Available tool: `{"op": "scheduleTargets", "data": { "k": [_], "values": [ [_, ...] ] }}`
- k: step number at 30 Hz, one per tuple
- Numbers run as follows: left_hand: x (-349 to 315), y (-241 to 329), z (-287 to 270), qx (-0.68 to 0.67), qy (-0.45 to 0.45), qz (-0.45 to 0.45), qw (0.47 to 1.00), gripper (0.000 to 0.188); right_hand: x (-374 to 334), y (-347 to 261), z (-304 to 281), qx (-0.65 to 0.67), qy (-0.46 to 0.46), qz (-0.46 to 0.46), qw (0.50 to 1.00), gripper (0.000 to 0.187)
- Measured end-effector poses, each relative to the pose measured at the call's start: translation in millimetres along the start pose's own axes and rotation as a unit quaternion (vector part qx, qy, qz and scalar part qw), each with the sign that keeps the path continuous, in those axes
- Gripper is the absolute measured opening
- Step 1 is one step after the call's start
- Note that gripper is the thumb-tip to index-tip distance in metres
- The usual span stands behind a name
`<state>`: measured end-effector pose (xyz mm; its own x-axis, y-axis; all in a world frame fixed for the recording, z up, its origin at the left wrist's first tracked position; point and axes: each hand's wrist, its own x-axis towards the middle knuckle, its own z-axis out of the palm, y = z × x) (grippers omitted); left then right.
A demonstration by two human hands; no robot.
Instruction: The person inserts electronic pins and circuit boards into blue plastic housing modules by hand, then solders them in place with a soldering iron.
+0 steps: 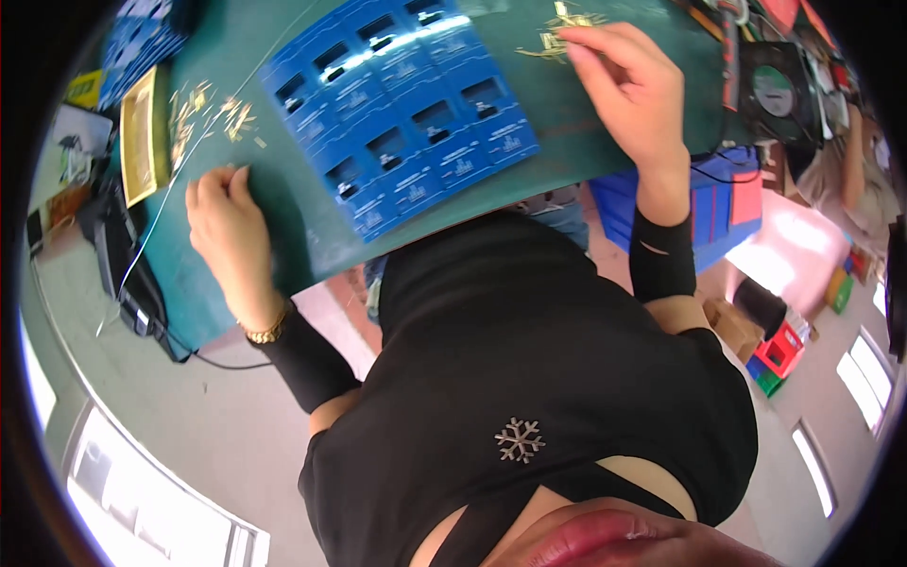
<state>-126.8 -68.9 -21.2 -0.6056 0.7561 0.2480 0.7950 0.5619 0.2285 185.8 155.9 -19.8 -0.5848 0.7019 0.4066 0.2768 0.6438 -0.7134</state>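
Gold pins (557, 38), thin and scattered on green mat (312, 236), right hand (628, 90) grip pinching some.

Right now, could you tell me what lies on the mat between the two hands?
In the head view, the blue card sheet with small cut-out windows lies on the green mat between the left hand and right hand.

1. The small gold parts (213, 111) are too tiny to tell their shape.
2. The blue sheet (402, 104) is cut off at the top edge.
3. The right hand (628, 85) hides its own fingertips' grip.
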Motion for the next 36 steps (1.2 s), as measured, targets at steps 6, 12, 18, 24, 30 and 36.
{"op": "scheduleTargets", "data": {
  "k": [6,12,18,24,30,36],
  "values": [
    [-1.5,22.8,6.9,0.124,-0.024,-0.033,0.991,0.017,10.5,-4.3,-1.6,-0.049,-0.092,0.067,0.992,0.014],
    [-7.3,16.9,10.1,0.121,0.006,-0.023,0.992,0.013,26.9,-26.8,-2.4,-0.082,-0.108,0.019,0.991,0.008],
    [-2.2,19.0,8.1,-0.198,0.083,-0.083,0.973,0.01,20.1,-30.1,8.5,-0.136,-0.09,-0.01,0.987,0.003],
    [-27.3,41.4,2.9,-0.466,0.054,-0.093,0.878,0.006,12.6,-29.4,28.3,-0.242,-0.042,-0.045,0.968,0.003],
    [-50.3,57.9,4.9,-0.494,-0.008,-0.031,0.869,0.004,3.2,15.2,29.4,-0.189,0.044,-0.053,0.98,0.008],
    [-52.5,67.1,9.8,-0.409,-0.012,-0.01,0.913,0.007,6.6,14.3,30.5,0.0,0.052,-0.023,0.998,0.01]
  ]
}}
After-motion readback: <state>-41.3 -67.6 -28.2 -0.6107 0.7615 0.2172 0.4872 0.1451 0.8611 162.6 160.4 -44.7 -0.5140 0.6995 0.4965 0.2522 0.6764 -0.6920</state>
